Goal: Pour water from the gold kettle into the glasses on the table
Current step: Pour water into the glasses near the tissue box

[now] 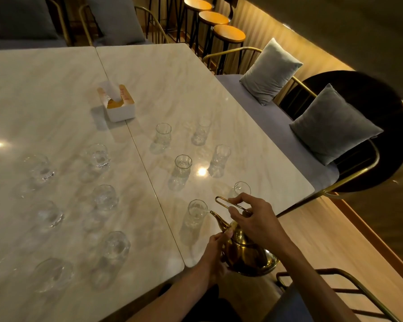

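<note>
A gold kettle [249,252] is tilted over the near right corner of the marble table [172,84], its spout tip at the rim of the nearest clear glass [196,213]. My right hand [256,219] grips the thin wire handle from above. My left hand [215,254] steadies the kettle's body and spout base from the left. Another glass [241,189] stands just behind my right hand. Several more glasses stand on the right table half, such as one at mid-table [182,169], and several on the left half [104,197].
A white tissue box [118,103] sits near the seam between the two tabletops. Grey cushions [269,70] lie on a bench along the right side. Gold-framed chairs [349,282] stand close at the lower right, and bar stools [228,33] line the back.
</note>
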{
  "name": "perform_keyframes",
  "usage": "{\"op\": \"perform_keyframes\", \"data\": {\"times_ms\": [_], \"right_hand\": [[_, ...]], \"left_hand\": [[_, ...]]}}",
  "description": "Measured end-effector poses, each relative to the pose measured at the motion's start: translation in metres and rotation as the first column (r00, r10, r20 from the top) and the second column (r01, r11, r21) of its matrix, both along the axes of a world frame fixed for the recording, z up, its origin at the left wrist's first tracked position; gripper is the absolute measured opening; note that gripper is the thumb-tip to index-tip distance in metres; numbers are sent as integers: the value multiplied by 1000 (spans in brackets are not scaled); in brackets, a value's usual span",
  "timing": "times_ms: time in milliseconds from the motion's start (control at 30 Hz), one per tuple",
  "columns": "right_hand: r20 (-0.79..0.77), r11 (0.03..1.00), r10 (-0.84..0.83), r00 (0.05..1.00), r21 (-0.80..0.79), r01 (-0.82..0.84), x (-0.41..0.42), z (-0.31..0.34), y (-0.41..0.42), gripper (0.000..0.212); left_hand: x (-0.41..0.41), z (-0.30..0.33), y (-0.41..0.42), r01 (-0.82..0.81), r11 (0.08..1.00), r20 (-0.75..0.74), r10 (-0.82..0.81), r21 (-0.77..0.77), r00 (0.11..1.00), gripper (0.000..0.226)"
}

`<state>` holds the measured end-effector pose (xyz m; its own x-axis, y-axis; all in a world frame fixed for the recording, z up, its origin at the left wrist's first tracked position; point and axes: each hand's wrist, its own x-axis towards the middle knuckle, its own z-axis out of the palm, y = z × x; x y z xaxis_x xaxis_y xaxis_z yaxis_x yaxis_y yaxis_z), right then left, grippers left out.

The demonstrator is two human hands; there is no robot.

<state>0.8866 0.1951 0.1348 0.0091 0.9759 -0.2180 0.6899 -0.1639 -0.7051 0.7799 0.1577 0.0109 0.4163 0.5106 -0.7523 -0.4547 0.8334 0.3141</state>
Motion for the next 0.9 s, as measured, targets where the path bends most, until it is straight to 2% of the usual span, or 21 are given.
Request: {"op": "perform_keyframes", "data": {"times_ms": [167,300,433,500,600,667,900], "right_hand": [[-8,1000,-2,1000,0,2,0,-1,-1,17],[-17,1000,-5,1000,7,5,-1,-3,-2,16],[-18,1000,-10,1000,11,10,-3,-5,-3,17],[-26,1000,-22,999,19,22,-3,-5,-4,16],[-65,998,-53,996,22,55,-3,-5,-8,14],[-89,997,-73,993,21,75,-2,-5,-9,14],[-139,989,-127,982,63,137,0,1,-9,11]], "left_hand": [[-1,3,0,3,1000,3,-3,3,1000,104],[-3,3,-2,18,1000,9,-18,-3,1000,121],[-6,4,-1,24,1000,19,-24,-11,1000,127],[-7,5,-1,16,1000,17,-15,-11,1000,116],[-9,5,1,7,1000,-19,-7,5,1000,81],[-10,2,4,18,1000,-51,-17,19,999,68],[-17,1,20,73,993,-122,-61,97,991,67]]}}
